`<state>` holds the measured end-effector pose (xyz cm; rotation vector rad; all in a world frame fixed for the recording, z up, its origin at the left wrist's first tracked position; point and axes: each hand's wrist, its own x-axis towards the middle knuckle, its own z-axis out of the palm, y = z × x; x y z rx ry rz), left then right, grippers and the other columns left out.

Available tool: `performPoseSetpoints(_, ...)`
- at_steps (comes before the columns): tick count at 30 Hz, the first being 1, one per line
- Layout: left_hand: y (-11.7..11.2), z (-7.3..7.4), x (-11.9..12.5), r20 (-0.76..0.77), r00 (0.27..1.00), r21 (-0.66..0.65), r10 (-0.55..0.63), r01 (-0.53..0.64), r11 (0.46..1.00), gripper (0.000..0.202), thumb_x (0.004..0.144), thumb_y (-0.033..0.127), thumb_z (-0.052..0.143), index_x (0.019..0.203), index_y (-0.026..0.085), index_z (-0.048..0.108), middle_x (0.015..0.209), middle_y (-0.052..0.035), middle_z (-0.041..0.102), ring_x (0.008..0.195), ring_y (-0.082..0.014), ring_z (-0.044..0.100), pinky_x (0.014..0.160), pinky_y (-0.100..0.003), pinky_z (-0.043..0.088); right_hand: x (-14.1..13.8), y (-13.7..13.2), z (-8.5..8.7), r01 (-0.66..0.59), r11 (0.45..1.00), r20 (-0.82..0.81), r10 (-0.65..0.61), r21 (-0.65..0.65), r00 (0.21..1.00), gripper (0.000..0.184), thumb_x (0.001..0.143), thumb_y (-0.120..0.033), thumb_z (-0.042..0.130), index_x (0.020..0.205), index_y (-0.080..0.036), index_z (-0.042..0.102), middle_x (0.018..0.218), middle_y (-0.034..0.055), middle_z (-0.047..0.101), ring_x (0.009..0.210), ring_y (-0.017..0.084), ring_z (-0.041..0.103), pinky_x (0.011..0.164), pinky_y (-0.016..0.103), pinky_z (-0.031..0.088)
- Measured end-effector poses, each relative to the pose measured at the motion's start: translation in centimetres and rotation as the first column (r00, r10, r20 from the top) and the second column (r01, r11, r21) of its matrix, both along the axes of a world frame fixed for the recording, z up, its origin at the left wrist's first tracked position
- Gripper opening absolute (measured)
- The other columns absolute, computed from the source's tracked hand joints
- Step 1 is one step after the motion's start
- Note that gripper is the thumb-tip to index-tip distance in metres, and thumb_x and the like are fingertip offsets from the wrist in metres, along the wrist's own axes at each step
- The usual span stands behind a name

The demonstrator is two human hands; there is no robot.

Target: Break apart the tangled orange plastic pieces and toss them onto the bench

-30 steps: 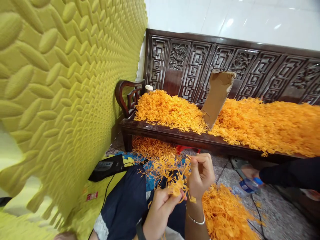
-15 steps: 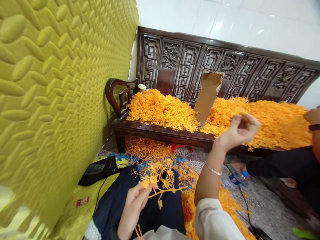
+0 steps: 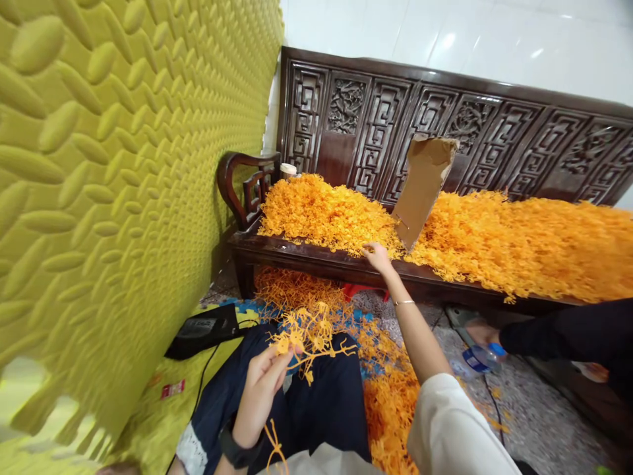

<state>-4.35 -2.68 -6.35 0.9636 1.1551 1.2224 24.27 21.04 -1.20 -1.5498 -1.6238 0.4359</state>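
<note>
My left hand is closed in a pinch on a bunch of orange plastic branched stems with small flower-like ends, held above my dark-clothed lap. My right hand is stretched out to the front edge of the left heap of small orange plastic pieces on the dark wooden bench. Its fingers are drawn together at the heap, and whatever lies between them is too small to make out. Another orange stem hangs near my left wrist.
A cardboard piece stands between the left heap and a larger right heap. Orange stems cover the floor. A water bottle lies near another person's leg. Yellow padded wall rises at left.
My right hand has moved left from above the right heap to the left heap's front edge. My left hand keeps the stems, barely shifted. The other person's hand has left view.
</note>
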Motion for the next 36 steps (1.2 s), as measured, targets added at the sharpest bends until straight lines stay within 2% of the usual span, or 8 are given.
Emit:
performPoseSetpoints(7, 0.4, -0.2, 0.1, -0.075, 0.996, 0.032, 0.039, -0.036, 0.999, 0.04, 0.065, 0.051, 0.067, 0.071, 0.011, 0.07, 0.046, 0.007, 0.029, 0.043, -0.0059, 0.02, 0.041, -0.02, 0.013, -8.5, -9.2, 1.4, -0.657, 0.746, -0.046, 0.656, -0.105, 0.753, 0.024, 0.083, -0.038, 0.055, 0.088, -0.019, 0.068, 0.083, 0.0012, 0.07, 0.078, 0.013, 0.066, 0.073, 0.027, 0.052)
performPoseSetpoints(12, 0.1, -0.1, 0.0, -0.133, 0.987, 0.093, 0.091, -0.079, 0.993, 0.03, 0.067, 0.042, 0.067, 0.07, 0.012, 0.07, 0.047, 0.0056, 0.034, 0.044, -0.0065, 0.021, 0.041, -0.021, 0.014, -9.8, -12.6, 1.6, -0.777, 0.553, -0.257, 0.737, -0.302, 0.625, 0.031, 0.084, -0.044, 0.052, 0.08, -0.016, 0.065, 0.055, -0.0023, 0.061, 0.044, 0.01, 0.057, 0.042, 0.021, 0.044)
performPoseSetpoints(22, 0.0, -1.4, 1.9, -0.056, 0.993, 0.032, -0.1, 0.102, 0.994, 0.04, 0.073, 0.049, 0.061, 0.081, 0.011, 0.066, 0.051, 0.0074, 0.027, 0.045, -0.0063, 0.018, 0.043, -0.022, 0.011, -10.5, -11.3, -0.1, -0.388, 0.917, -0.521, 0.379, 0.097, 0.765, 0.026, 0.056, -0.037, 0.079, 0.057, -0.017, 0.062, 0.057, 0.0018, 0.063, 0.045, 0.013, 0.054, 0.044, 0.026, 0.044)
performPoseSetpoints(27, -1.3, -0.8, 3.3, 0.014, 0.983, -0.053, -0.182, 0.183, 0.982, 0.043, 0.068, 0.055, 0.062, 0.067, 0.012, 0.06, 0.046, 0.0098, 0.021, 0.042, -0.0052, 0.015, 0.042, -0.021, 0.01, -6.6, -8.1, 2.0, 0.105, 0.928, -0.65, 0.166, 0.357, 0.741, 0.023, 0.067, -0.03, 0.069, 0.056, -0.016, 0.054, 0.055, -0.0026, 0.056, 0.041, 0.007, 0.043, 0.044, 0.023, 0.037)
performPoseSetpoints(29, -1.7, -1.2, 3.2, 0.022, 0.984, -0.084, -0.178, 0.18, 0.98, 0.046, 0.066, 0.058, 0.063, 0.068, 0.012, 0.06, 0.046, 0.0102, 0.021, 0.041, -0.005, 0.014, 0.041, -0.021, 0.009, -3.5, -8.1, 4.5, 0.341, 0.812, -0.709, 0.121, 0.474, 0.695, 0.016, 0.072, -0.025, 0.064, 0.064, -0.017, 0.053, 0.066, -0.0025, 0.057, 0.049, 0.007, 0.047, 0.051, 0.023, 0.04)
performPoseSetpoints(32, -1.5, -2.2, 2.7, 0.013, 0.988, -0.063, -0.154, 0.154, 0.986, 0.047, 0.067, 0.059, 0.062, 0.072, 0.012, 0.062, 0.046, 0.0099, 0.022, 0.042, -0.0054, 0.015, 0.041, -0.021, 0.009, 0.7, -10.0, 8.9, 0.594, 0.445, -0.713, 0.164, 0.67, 0.682, 0.005, 0.079, -0.019, 0.056, 0.076, -0.02, 0.052, 0.081, 0.0002, 0.055, 0.07, 0.01, 0.057, 0.065, 0.027, 0.045)
performPoseSetpoints(34, -1.0, -2.5, 2.6, 0.005, 0.991, -0.031, -0.135, 0.136, 0.99, 0.046, 0.069, 0.058, 0.061, 0.071, 0.012, 0.062, 0.046, 0.0095, 0.023, 0.042, -0.0055, 0.017, 0.042, -0.021, 0.01, 2.7, -10.8, 11.2, 0.593, 0.123, -0.606, 0.157, 0.796, 0.78, 0.005, 0.084, -0.019, 0.049, 0.086, -0.022, 0.054, 0.088, 0.0025, 0.055, 0.081, 0.013, 0.059, 0.068, 0.03, 0.046)
performPoseSetpoints(36, -0.5, -2.3, 2.6, 0.004, 0.992, -0.011, -0.125, 0.125, 0.992, 0.046, 0.069, 0.058, 0.062, 0.07, 0.012, 0.062, 0.046, 0.0096, 0.023, 0.042, -0.0055, 0.017, 0.042, -0.021, 0.01, 4.0, -9.8, 12.6, 0.475, 0.03, -0.475, -0.016, 0.88, 0.88, 0.017, 0.088, -0.024, 0.043, 0.102, -0.021, 0.053, 0.102, 0.0081, 0.054, 0.096, 0.016, 0.058, 0.076, 0.034, 0.046)
